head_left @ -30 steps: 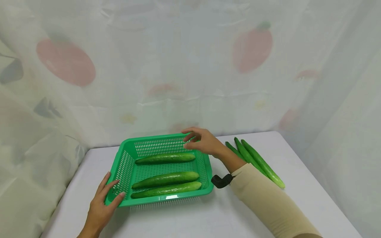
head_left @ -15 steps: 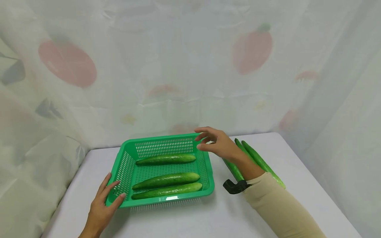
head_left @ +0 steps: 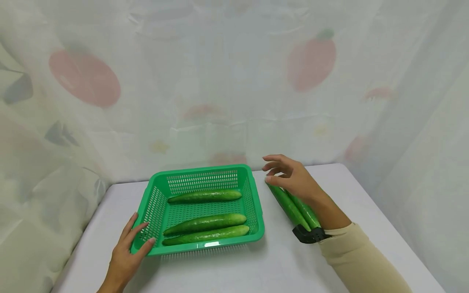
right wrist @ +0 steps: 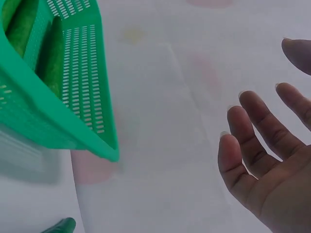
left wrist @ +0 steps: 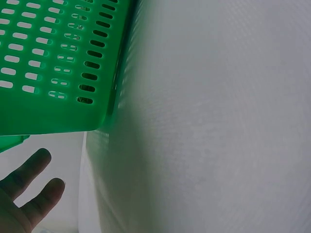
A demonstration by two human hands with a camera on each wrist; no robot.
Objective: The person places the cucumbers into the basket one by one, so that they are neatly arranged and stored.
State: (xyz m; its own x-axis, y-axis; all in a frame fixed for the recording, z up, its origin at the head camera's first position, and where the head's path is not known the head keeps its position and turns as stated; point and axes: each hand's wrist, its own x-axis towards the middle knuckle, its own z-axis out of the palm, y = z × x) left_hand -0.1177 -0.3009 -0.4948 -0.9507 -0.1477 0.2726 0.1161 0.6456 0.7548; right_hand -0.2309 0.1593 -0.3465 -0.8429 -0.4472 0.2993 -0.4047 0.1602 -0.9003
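Seeing two cucumbers (head_left: 288, 205) lying side by side on the white table (head_left: 227, 272), below the right hand (head_left: 296, 180), slanting from under its fingertips back toward the wrist, partly hidden by the arm. Hovering over them with that hand — gripping nothing, with thumb and fingers parted and loosely bent. In the right wrist view, catching a rounded green end low to the left of the fingers, showing apart from them.

Finding the green basket (head_left: 176, 248) left of the right hand, between both hands. Counting three more inside, all lying crosswise to the right of the left hand: a farther cucumber (head_left: 205, 196) resting alone toward the back wall, and two nearer cucumbers (head_left: 205, 223) lying close together along the front wall. Placing the left hand (head_left: 123, 253) at the near left corner of the basket, with fingers spread and nearly straight, reaching over the rim with thumb and forefinger — not curling round anything, and leaving firm contact hard to tell.

Wearing a beige sleeve (head_left: 360, 256) behind the right hand, and a black piece (head_left: 311, 235) at that wrist. Facing a pale curtain (head_left: 234, 73) hanging beyond both hands, showing a red oval print (head_left: 86, 77) beyond the left hand and a strawberry print (head_left: 313, 63) beyond the right.
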